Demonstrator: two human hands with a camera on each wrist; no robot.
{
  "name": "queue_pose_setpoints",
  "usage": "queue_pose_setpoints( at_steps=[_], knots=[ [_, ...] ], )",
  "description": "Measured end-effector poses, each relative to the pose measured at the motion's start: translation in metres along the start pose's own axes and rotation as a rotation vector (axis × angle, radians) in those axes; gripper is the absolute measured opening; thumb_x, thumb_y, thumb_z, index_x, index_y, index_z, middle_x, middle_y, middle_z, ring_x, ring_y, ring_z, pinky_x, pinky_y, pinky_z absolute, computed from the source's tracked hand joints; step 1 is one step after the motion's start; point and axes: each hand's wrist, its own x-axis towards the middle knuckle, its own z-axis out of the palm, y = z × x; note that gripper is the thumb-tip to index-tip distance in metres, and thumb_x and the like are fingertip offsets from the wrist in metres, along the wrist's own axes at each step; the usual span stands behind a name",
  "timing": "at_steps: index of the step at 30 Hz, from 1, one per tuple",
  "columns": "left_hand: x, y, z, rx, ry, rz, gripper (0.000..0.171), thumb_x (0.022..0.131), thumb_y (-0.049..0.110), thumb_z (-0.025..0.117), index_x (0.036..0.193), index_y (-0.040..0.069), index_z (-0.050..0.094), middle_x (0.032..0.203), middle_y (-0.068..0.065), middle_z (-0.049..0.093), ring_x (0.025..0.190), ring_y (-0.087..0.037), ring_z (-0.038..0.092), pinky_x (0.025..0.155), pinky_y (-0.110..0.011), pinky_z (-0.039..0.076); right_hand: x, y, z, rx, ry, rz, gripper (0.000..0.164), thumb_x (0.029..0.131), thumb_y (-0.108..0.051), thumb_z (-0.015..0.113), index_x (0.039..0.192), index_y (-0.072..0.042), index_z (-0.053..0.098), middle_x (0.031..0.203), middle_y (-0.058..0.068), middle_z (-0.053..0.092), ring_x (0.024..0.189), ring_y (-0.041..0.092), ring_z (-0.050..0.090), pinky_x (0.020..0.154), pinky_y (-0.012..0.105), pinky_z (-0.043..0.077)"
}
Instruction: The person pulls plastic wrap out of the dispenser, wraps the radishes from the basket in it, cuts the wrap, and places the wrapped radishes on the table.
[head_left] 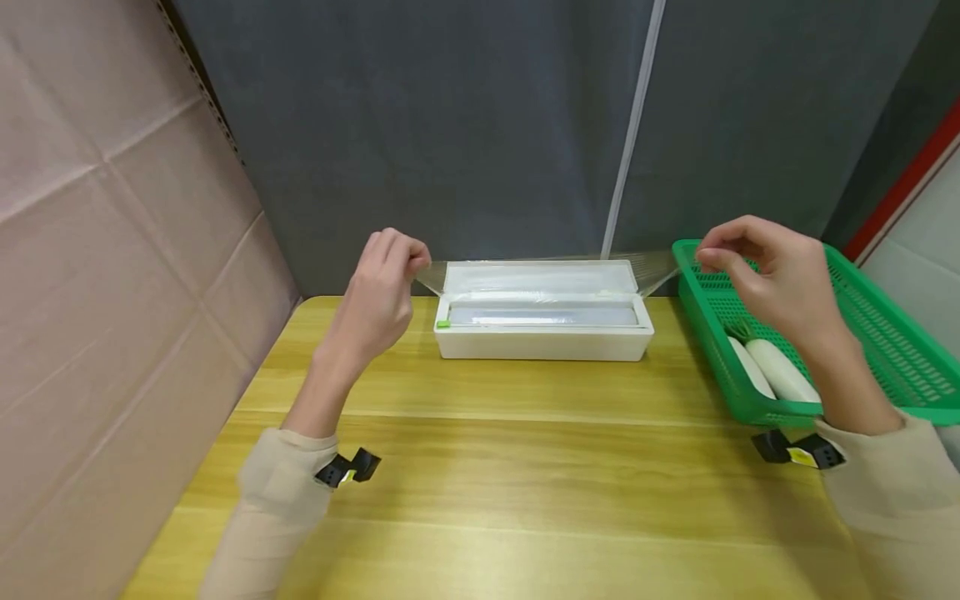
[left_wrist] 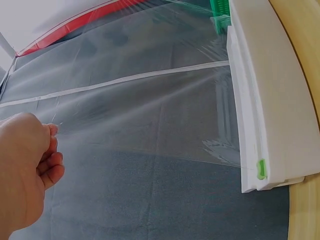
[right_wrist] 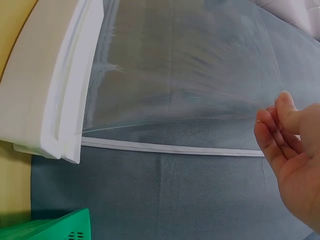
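A clear sheet of cling film (left_wrist: pixel 150 125) stretches between both hands and runs down to a white cling film dispenser box (head_left: pixel 543 343). The box stands at the back of the table with its lid (head_left: pixel 540 275) raised, the film roll (head_left: pixel 543 317) showing inside. My left hand (head_left: pixel 378 292) pinches the sheet's left corner, up and to the left of the box. Over the green basket, my right hand (head_left: pixel 780 271) pinches the right corner between thumb and fingers. A small green slider (left_wrist: pixel 261 169) sits at the box's left end.
On the right of the wooden table (head_left: pixel 525 475) stands a green plastic basket (head_left: pixel 720 379) holding white radishes (head_left: pixel 780 371). A dark grey curtain (head_left: pixel 420 125) hangs right behind the box. A pale padded wall (head_left: pixel 112 292) rises along the left side.
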Motion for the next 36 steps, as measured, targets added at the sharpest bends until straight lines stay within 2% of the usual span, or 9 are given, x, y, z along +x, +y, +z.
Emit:
queue_pose_setpoints(
  at_steps=[9, 15, 17, 22, 25, 32, 36],
  knots=[
    [-0.022, 0.011, -0.004, -0.059, -0.056, 0.01, 0.009, 0.1, -0.008, 0.051, 0.094, -0.002, 0.053, 0.088, -0.012, 0.05, 0.083, -0.029, 0.045, 0.077, -0.037, 0.04, -0.025, 0.0, -0.006, 0.018, -0.065, -0.045, 0.014, 0.087, 0.01, 0.072, 0.097, -0.001, 0.072, 0.087, -0.023, 0.064, 0.075, -0.011, 0.061, 0.074, 0.006, 0.045],
    [-0.04, 0.017, -0.003, -0.096, -0.089, 0.032, 0.007, 0.098, -0.008, 0.055, 0.094, -0.002, 0.054, 0.088, -0.01, 0.05, 0.081, -0.027, 0.044, 0.075, -0.034, 0.039, -0.042, 0.007, -0.007, 0.043, -0.128, -0.049, 0.017, 0.087, 0.008, 0.073, 0.097, -0.005, 0.073, 0.087, -0.009, 0.069, 0.075, -0.006, 0.063, 0.076, 0.005, 0.046],
    [-0.046, 0.019, -0.003, -0.108, -0.106, 0.041, 0.007, 0.1, -0.004, 0.054, 0.094, -0.002, 0.055, 0.087, -0.009, 0.05, 0.08, -0.025, 0.044, 0.073, -0.033, 0.039, -0.047, 0.008, -0.007, 0.051, -0.149, -0.061, 0.017, 0.087, 0.008, 0.073, 0.097, -0.006, 0.073, 0.086, -0.005, 0.069, 0.076, -0.004, 0.063, 0.077, 0.006, 0.047],
    [-0.062, 0.025, -0.002, -0.132, -0.149, 0.04, 0.025, 0.109, 0.015, 0.042, 0.096, 0.0, 0.057, 0.089, -0.007, 0.055, 0.083, -0.024, 0.05, 0.076, -0.033, 0.043, -0.06, 0.011, -0.006, 0.063, -0.199, -0.089, 0.024, 0.084, 0.011, 0.074, 0.095, -0.009, 0.072, 0.085, -0.004, 0.069, 0.076, -0.002, 0.062, 0.076, 0.007, 0.047],
    [-0.071, 0.028, -0.002, -0.141, -0.174, 0.035, 0.031, 0.11, 0.021, 0.037, 0.097, 0.001, 0.057, 0.091, -0.006, 0.057, 0.086, -0.023, 0.052, 0.077, -0.034, 0.046, -0.066, 0.011, -0.006, 0.08, -0.228, -0.104, 0.03, 0.081, 0.014, 0.075, 0.095, -0.011, 0.071, 0.085, -0.007, 0.068, 0.076, -0.002, 0.062, 0.075, 0.007, 0.047],
    [-0.089, 0.032, 0.001, -0.164, -0.247, 0.034, 0.014, 0.107, 0.008, 0.046, 0.099, 0.004, 0.057, 0.094, -0.002, 0.056, 0.087, -0.018, 0.051, 0.076, -0.03, 0.047, -0.081, 0.013, -0.004, 0.143, -0.295, -0.126, 0.038, 0.078, 0.02, 0.073, 0.095, -0.013, 0.07, 0.085, -0.009, 0.067, 0.076, 0.002, 0.064, 0.076, 0.009, 0.049],
    [-0.099, 0.036, 0.005, -0.18, -0.288, 0.037, 0.009, 0.105, 0.003, 0.049, 0.099, 0.005, 0.056, 0.092, -0.001, 0.054, 0.086, -0.016, 0.049, 0.075, -0.029, 0.047, -0.09, 0.016, -0.002, 0.17, -0.325, -0.125, 0.04, 0.078, 0.02, 0.073, 0.096, -0.015, 0.069, 0.083, -0.009, 0.066, 0.074, 0.003, 0.061, 0.068, 0.011, 0.047]
  ],
)
